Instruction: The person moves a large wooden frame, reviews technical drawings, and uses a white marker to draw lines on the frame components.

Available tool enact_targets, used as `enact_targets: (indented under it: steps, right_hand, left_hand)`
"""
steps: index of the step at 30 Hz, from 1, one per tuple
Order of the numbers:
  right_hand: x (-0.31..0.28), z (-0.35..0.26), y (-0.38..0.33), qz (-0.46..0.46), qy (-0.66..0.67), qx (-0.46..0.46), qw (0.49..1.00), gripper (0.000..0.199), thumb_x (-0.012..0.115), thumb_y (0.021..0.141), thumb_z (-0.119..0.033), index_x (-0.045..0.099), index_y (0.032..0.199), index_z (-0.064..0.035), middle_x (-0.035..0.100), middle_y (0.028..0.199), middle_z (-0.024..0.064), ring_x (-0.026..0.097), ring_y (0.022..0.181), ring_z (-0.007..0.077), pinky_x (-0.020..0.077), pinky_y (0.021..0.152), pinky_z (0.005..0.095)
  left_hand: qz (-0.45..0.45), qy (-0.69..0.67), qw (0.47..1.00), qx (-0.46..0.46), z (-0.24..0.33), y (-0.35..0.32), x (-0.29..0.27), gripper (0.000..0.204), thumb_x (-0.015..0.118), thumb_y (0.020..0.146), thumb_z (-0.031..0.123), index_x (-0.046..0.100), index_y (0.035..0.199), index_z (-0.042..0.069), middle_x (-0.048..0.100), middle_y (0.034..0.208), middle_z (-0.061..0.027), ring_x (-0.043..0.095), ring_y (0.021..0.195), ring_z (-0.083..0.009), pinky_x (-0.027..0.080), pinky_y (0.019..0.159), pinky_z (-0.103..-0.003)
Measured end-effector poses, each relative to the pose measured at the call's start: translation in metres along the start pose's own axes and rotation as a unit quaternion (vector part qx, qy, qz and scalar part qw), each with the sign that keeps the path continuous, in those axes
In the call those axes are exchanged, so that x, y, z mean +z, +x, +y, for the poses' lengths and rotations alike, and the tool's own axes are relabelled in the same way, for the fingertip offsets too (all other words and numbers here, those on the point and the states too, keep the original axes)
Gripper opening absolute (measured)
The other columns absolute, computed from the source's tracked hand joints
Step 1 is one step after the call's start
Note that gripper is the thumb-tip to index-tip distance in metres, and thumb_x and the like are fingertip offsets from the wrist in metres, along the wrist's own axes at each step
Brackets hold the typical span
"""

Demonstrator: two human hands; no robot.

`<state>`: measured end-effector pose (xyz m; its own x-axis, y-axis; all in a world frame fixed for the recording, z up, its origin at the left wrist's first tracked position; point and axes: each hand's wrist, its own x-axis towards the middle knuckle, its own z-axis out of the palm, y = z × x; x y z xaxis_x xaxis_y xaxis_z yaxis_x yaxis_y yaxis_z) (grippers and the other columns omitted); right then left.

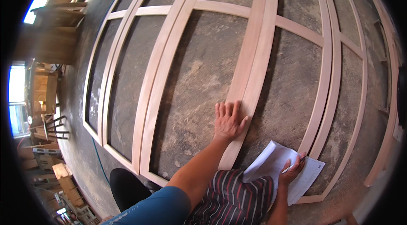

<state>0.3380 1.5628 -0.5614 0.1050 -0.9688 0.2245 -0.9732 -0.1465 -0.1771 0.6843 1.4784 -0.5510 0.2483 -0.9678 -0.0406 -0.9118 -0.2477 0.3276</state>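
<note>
My left hand (229, 120) lies palm down across the pale wooden rails (259, 51) of two frames that meet side by side, its fingers spread. No object is in it. Lower right, my right hand (292, 169) is closed around a slim pen (288, 168) and white paper sheets (268, 159). One sheet curls up to the left of the hand; a flatter printed sheet (310, 176) sticks out on its right. Striped cloth (233, 197) at my lap is right beside the papers. Several large wooden frames with crossbars (222, 8) lie flat on the floor ahead of me.
The floor (199, 76) is worn, stained concrete. A thin blue-green hose (98, 157) runs along the left. Wooden furniture (46, 43), a stool (55, 127) and wood pieces (68, 182) stand along the left wall with windows (17, 83). Long boards (388, 98) lie far right.
</note>
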Motion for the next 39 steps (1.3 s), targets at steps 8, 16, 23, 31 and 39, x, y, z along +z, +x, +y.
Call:
enact_targets:
  steps: [8, 16, 23, 31, 39]
  right_hand:
    - [-0.002, 0.002, -0.009, 0.025, -0.007, -0.019, 0.999, 0.042, 0.054, 0.096, -0.014, 0.044, 0.133, 0.0010, 0.043, 0.143, 0.0258, 0.043, 0.131, 0.0449, 0.0312, 0.111, 0.0538]
    - [0.009, -0.009, -0.020, 0.050, 0.044, -0.036, 0.997, 0.046, 0.060, 0.091, -0.011, 0.044, 0.133, -0.0013, 0.044, 0.143, 0.0239, 0.040, 0.134, 0.0415, 0.0290, 0.113, 0.0500]
    - [0.001, 0.028, -0.030, 0.080, 0.091, 0.007, 0.993, 0.052, 0.070, 0.084, -0.012, 0.049, 0.130, -0.0009, 0.053, 0.132, 0.0252, 0.048, 0.124, 0.0427, 0.0381, 0.106, 0.0470]
    - [-0.062, -0.057, -0.183, 0.030, 0.117, 0.068, 0.990, 0.054, 0.075, 0.075, -0.010, 0.052, 0.123, -0.0022, 0.055, 0.127, 0.0239, 0.052, 0.117, 0.0430, 0.0401, 0.100, 0.0495]
    - [-0.070, -0.031, -0.271, 0.080, 0.047, 0.214, 0.972, 0.052, 0.073, 0.076, -0.013, 0.050, 0.122, -0.0019, 0.055, 0.125, 0.0260, 0.049, 0.117, 0.0452, 0.0407, 0.101, 0.0506]
  left_hand:
    - [0.039, -0.012, 0.999, 0.011, 0.000, -0.007, 0.003, 0.067, 0.053, 0.089, 0.052, 0.042, 0.139, 0.010, 0.048, 0.126, -0.0167, 0.038, 0.126, -0.0377, 0.020, 0.114, -0.054]
    - [-0.022, -0.077, 0.995, 0.059, -0.062, -0.010, 0.017, 0.071, 0.056, 0.087, 0.050, 0.040, 0.141, 0.008, 0.048, 0.133, -0.0157, 0.038, 0.130, -0.0386, 0.022, 0.114, -0.051]
    - [-0.050, -0.185, 0.981, -0.036, -0.128, -0.135, -0.064, 0.055, 0.068, 0.085, 0.037, 0.057, 0.124, -0.001, 0.058, 0.121, -0.0246, 0.053, 0.115, -0.0407, 0.043, 0.098, -0.047]
    - [-0.057, -0.093, 0.988, 0.107, -0.169, -0.281, -0.074, 0.035, 0.066, 0.086, 0.021, 0.059, 0.113, -0.001, 0.060, 0.109, -0.0214, 0.056, 0.107, -0.0413, 0.046, 0.091, -0.046]
    - [-0.314, -0.354, 0.881, 0.001, -0.074, -0.308, -0.062, 0.046, 0.072, 0.088, 0.019, 0.054, 0.127, 0.002, 0.065, 0.107, -0.0186, 0.064, 0.102, -0.0300, 0.051, 0.086, -0.038]
